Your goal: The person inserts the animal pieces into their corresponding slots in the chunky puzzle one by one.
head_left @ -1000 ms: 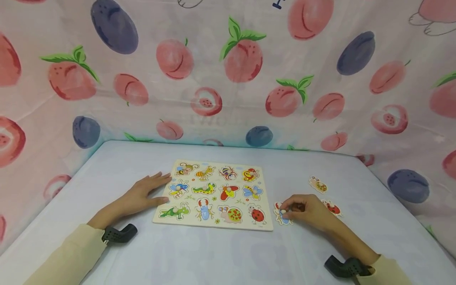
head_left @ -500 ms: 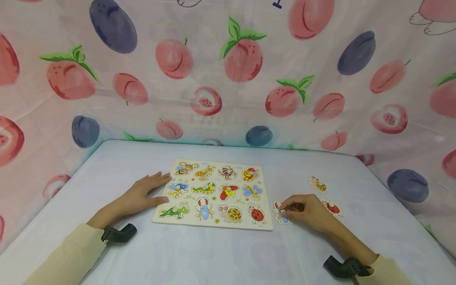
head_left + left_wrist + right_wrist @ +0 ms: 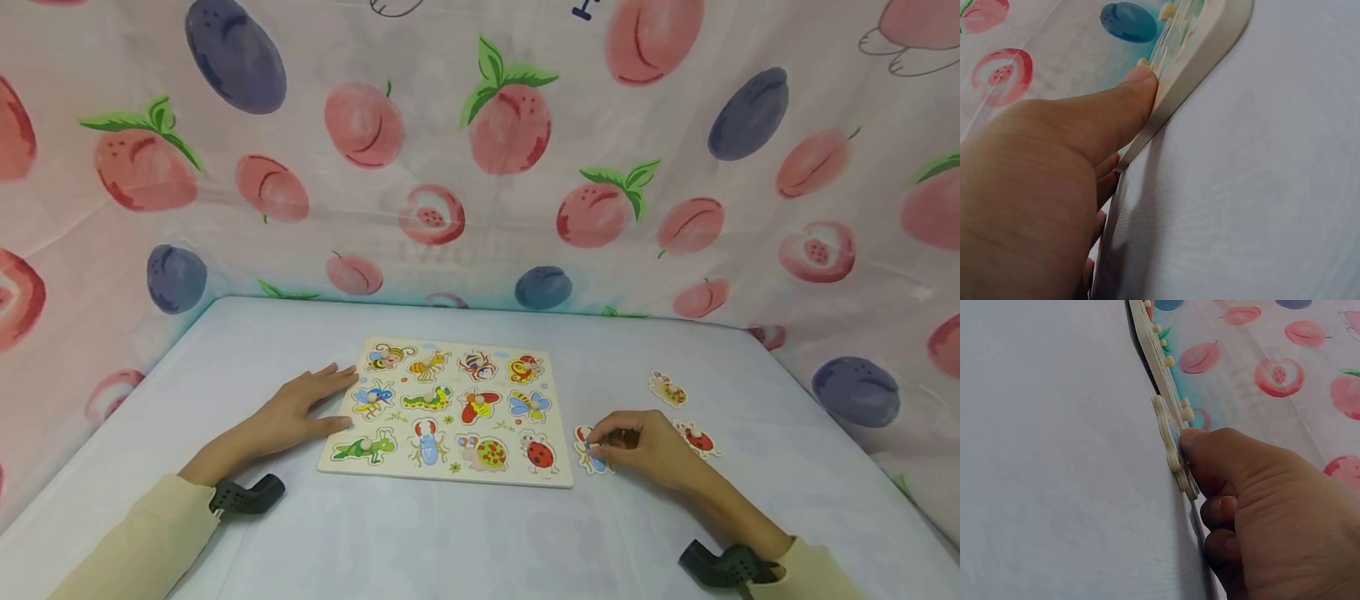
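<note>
A wooden peg puzzle board [image 3: 517, 475] with insect pictures lies in the middle of the table in the head view. My left hand [image 3: 288, 414] rests at its left edge, fingers extended, the thumb touching the top near the corner; the left wrist view shows the thumb [image 3: 1113, 112] on the board's rim. To the right of the board, my right hand [image 3: 648, 446] pinches the blue stag beetle puzzle piece [image 3: 596, 462] between thumb and fingers. In the right wrist view this piece [image 3: 1169, 447] is seen edge-on, low by the table; its knob is hidden by the fingers.
Beyond the right hand lie a snail puzzle piece [image 3: 667, 388] and a ladybug puzzle piece [image 3: 697, 439], the latter partly covered by the hand. A white cloth covers the table [image 3: 420, 542]. A fruit-patterned curtain [image 3: 480, 275] rises behind it.
</note>
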{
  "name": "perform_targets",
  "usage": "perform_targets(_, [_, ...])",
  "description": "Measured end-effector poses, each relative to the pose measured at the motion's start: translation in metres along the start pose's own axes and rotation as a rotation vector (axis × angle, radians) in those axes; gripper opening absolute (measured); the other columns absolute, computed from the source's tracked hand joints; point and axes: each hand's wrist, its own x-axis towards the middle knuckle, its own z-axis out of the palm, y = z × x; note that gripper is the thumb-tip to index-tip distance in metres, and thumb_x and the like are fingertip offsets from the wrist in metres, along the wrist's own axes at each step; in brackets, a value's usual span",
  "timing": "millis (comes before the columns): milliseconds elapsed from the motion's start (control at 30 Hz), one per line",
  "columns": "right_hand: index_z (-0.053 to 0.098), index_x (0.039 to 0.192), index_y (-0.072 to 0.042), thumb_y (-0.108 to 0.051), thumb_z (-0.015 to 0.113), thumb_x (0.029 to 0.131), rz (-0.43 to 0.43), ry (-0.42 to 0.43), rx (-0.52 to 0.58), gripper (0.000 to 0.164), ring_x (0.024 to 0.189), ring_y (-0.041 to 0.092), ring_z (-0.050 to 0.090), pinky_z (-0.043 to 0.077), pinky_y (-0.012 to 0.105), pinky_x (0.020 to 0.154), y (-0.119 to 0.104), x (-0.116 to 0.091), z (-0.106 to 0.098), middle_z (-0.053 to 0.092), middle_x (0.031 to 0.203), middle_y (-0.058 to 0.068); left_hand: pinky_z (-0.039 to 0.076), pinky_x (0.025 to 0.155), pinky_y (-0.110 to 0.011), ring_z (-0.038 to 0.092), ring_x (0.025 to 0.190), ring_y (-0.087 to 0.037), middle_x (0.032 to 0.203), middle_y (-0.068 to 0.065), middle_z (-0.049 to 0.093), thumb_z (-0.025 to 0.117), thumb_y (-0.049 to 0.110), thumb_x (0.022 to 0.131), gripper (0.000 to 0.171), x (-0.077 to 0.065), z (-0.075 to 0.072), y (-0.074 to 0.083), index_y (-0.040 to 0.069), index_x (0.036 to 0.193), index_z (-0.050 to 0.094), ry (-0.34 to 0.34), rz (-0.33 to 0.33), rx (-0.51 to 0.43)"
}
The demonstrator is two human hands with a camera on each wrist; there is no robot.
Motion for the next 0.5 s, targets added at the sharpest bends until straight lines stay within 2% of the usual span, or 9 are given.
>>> perform_targets(500, [0.073,0.089,-0.012,-0.004,0.077,0.08,-0.037,-0.003,-0.006,0.013,0.06,0.009,0.048,0.042,0.024,0.049,-0.0008,0.0015,-0.003,0.066,0.08,0.0,0.009,0.111,-0.061,0.019,0.14,-0.04,0.151,-0.015,0.034,0.066,0.044,0.087,0.074,-0.0015,-0.0001,0.0025,0.006,0.145,0.041,0.004,-0.01,0.0])
